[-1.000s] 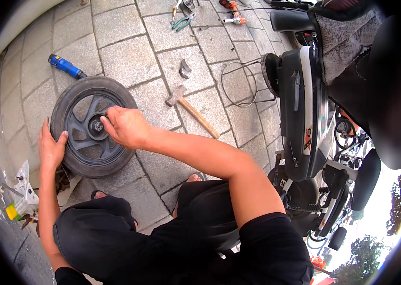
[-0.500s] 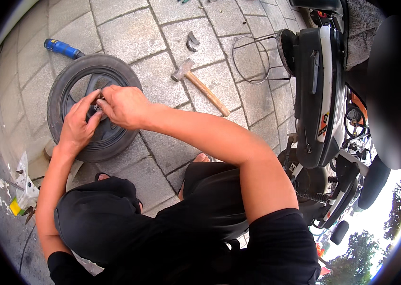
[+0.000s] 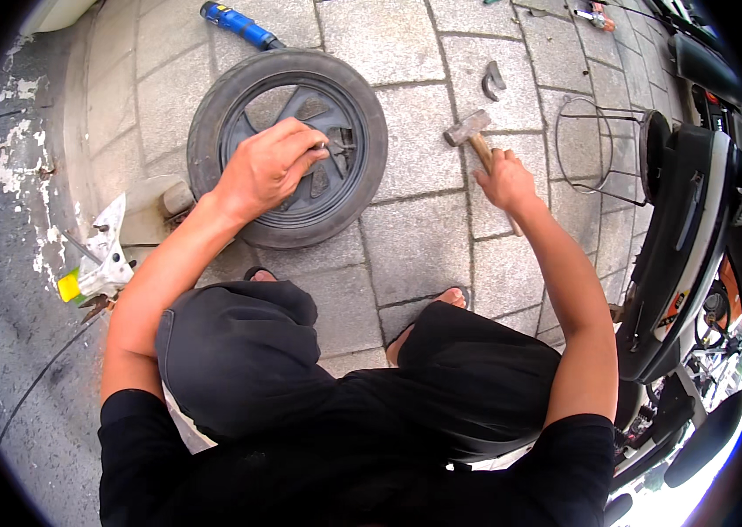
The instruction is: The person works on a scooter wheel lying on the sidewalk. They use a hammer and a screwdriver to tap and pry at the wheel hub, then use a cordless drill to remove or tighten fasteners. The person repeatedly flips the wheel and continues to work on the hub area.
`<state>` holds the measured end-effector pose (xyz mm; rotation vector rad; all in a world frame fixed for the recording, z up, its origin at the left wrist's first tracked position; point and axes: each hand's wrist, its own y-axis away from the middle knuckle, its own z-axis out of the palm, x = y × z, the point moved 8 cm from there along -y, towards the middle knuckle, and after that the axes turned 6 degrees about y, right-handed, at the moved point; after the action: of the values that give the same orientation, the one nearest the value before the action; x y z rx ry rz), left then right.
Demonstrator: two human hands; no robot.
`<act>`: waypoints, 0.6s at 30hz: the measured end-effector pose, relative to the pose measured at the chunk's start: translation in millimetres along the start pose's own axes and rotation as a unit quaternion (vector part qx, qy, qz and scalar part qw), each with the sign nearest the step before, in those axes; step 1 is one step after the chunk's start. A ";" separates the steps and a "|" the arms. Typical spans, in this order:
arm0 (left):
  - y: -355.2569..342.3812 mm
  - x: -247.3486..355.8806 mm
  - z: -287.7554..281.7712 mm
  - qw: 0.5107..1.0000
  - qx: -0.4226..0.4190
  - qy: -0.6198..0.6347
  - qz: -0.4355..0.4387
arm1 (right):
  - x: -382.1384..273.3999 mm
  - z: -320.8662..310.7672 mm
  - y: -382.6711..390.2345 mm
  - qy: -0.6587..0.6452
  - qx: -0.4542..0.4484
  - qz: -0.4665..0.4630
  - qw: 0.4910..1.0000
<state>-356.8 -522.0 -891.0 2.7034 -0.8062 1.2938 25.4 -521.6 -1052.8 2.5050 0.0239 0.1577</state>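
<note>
The work looked partway along: the black-tyred wheel with a dark grey spoked rim (image 3: 371, 145) lay flat in the upper left-centre of the frame, detached from any vehicle, its tyre seated all around the rim. Over the middle of that wheel the left hand (image 3: 270, 167) was poised, its fingers pinched together on a small dark piece, probably metal (image 3: 322, 147); most of it was hidden, and whether it was seated in the hub or merely held above it could not be told. Right of the wheel, in the upper right-centre, the right hand (image 3: 507, 180) had its fingers wrapped around the wooden handle of a grey-headed hammer (image 3: 479, 147), whose head pointed up and to the left, well apart from the wheel, so no blow was landing on the hub at this moment; whether the hammer was raised off the grey rectangular stone paving (image 3: 415, 246) was unclear. What showed as done, then, was the wheel being off and both hands being supplied, one with the small piece, one with the hammer; what showed as not done was any settling of that piece free of the fingers. A blue cylindrical tool with a dark tip (image 3: 239, 25) lay unheld just beside the tyre at the upper left, and dark curved pieces (image 3: 493, 81) lay above the hammer, untouched by either hand
</note>
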 end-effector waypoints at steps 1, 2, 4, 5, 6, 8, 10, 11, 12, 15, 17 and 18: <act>0.2 -0.5 0.1 1.000 -0.002 0.006 -0.006 | 6.2 6.8 -1.2 -0.014 -0.010 0.034 0.999; 1.6 -1.5 -2.7 1.000 -0.001 0.000 -0.012 | 9.4 19.5 -8.0 -0.024 -0.019 0.057 0.998; 6.9 -0.8 -2.2 1.000 0.003 -0.001 -0.025 | 8.5 21.4 -16.4 -0.022 0.027 0.016 0.999; 10.3 -1.5 -0.2 1.000 -0.004 -0.002 -0.027 | 7.5 21.9 -18.0 -0.024 0.038 0.001 0.999; 9.3 -2.5 -0.7 1.000 -0.001 -0.004 -0.026 | 10.1 16.7 -20.6 -0.043 0.059 -0.007 0.997; 9.3 -6.0 1.9 1.000 0.002 -0.008 -0.014 | 20.0 31.4 -23.0 -0.062 0.038 0.004 0.997; 6.2 -7.5 3.4 1.000 -0.003 -0.007 -0.007 | 23.2 34.1 -34.4 -0.085 0.064 0.008 0.994; 5.5 -6.9 3.0 1.000 -0.004 -0.006 -0.006 | 27.5 33.6 -36.9 -0.126 0.064 0.021 0.990; 5.3 -5.7 3.0 1.000 0.001 -0.001 -0.001 | 24.0 20.2 -24.8 -0.165 0.063 0.031 0.984; 10.9 -2.9 -1.9 0.998 0.016 -0.044 0.032 | 1.4 -13.3 -0.2 -0.256 0.053 0.044 0.964; 10.5 -3.5 -2.9 0.998 0.015 -0.047 0.046 | -11.7 -17.2 14.0 -0.346 0.036 0.002 0.938; 10.8 -3.1 -4.8 0.997 0.021 -0.046 0.060 | -29.8 -23.6 29.0 -0.418 -0.023 -0.011 0.908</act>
<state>-366.9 -528.8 -892.2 2.8059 -0.9751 1.2282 -7.6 -532.7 -1020.1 2.3233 -0.2979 -0.9133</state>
